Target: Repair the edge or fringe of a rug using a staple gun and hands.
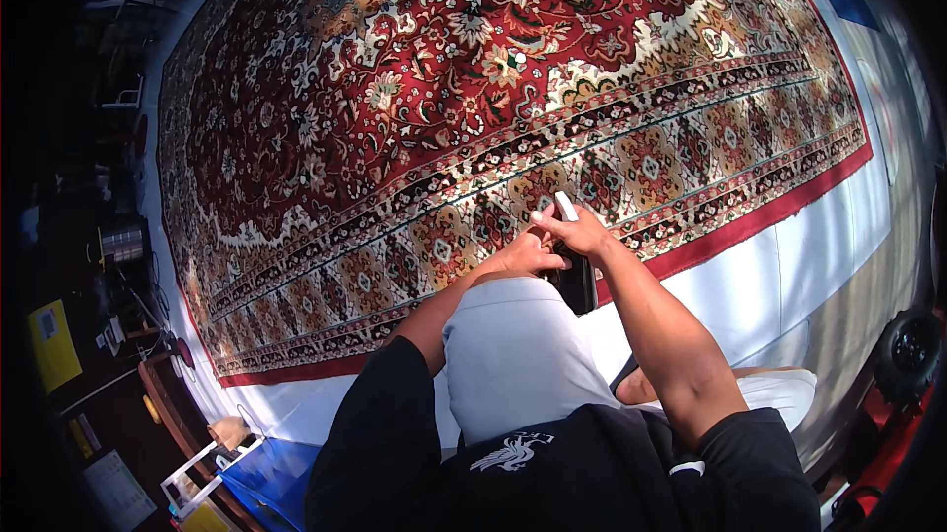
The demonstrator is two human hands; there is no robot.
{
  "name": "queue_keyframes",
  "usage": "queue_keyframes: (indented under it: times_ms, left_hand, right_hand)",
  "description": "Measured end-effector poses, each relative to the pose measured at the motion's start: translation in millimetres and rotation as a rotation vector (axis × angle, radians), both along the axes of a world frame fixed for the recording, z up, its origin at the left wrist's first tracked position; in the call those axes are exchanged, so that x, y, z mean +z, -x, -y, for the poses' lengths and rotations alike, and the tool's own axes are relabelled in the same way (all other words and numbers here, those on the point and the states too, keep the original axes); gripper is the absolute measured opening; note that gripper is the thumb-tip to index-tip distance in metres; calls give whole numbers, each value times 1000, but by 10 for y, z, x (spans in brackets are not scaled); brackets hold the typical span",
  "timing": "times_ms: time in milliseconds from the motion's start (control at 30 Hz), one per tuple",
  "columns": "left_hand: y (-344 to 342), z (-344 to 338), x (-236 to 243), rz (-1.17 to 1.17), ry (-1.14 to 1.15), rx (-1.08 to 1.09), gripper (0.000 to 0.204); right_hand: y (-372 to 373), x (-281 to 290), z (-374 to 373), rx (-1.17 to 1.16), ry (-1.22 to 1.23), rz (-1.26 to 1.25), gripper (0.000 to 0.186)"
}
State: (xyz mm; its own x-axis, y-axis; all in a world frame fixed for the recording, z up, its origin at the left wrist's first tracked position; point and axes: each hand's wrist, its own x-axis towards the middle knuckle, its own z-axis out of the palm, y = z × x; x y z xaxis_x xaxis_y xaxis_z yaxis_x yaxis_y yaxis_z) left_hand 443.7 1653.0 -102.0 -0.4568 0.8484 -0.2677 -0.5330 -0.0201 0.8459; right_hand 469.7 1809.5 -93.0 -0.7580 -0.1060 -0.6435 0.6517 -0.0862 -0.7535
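Just right of the frame's centre, the right hand [584, 231] grips a small white object [565, 204]; whether the left hand [525, 255] beside it grips anything, I cannot tell. Steady fingers should help.

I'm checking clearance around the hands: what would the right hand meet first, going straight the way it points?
Beyond the white object the right hand holds, probably the patterned rug; height is unclear, so it might pass over.
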Motion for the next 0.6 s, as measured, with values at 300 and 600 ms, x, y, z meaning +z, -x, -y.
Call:
queue_keyframes:
  times_ms: [300, 600]
  left_hand:
    - [433, -178, -507, -766, 586, 224, 53]
    - [863, -93, -423, -475, 1096, 520, 39]
  right_hand:
    - [-127, -934, -229, -127, 463, -213, 58]
    - [-1786, 1553, -1643, 260, -799, 97, 76]
